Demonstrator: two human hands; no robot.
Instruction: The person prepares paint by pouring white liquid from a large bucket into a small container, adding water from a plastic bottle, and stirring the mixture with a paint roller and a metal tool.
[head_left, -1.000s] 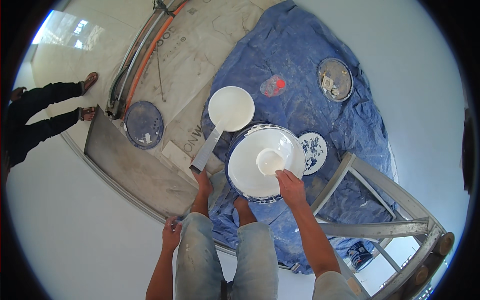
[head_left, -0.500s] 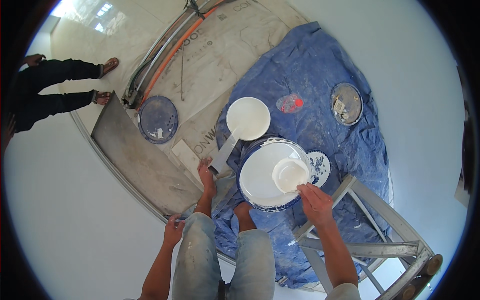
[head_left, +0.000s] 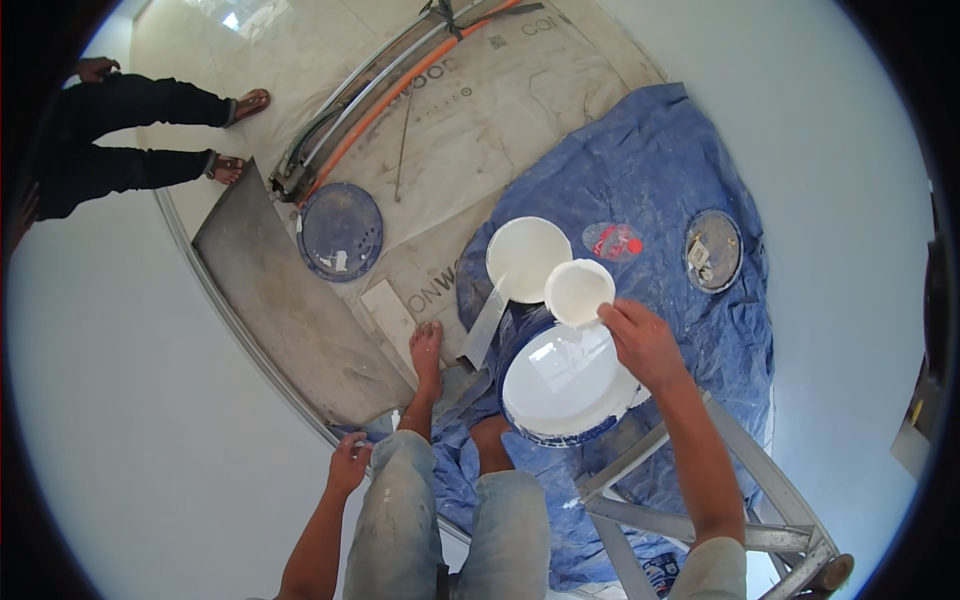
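My right hand (head_left: 645,342) pinches the rim of a small white tub (head_left: 580,290). The tub is held above the far edge of a large blue-rimmed bucket (head_left: 570,438) filled with white paint (head_left: 565,385). It overlaps the near right edge of a white bucket (head_left: 530,243) in the picture; whether they touch I cannot tell. A grey metal channel (head_left: 485,328) slants from the white bucket's rim down toward my left foot. My left hand (head_left: 350,464) hangs beside my left knee, fingers loosely bent and apart, with nothing visible in it.
A blue tarp (head_left: 640,160) covers the floor under the buckets. An aluminium ladder (head_left: 700,520) stands at right. Around lie a clear bottle with a red cap (head_left: 632,246), paint-stained lids (head_left: 340,232) and a bundle of pipes (head_left: 370,110). Another person's legs (head_left: 150,165) show at far left.
My right hand has lifted the tub from over the paint and carried it away from me, toward the white bucket. My left hand stays beside my knee. The whole view has shifted slightly.
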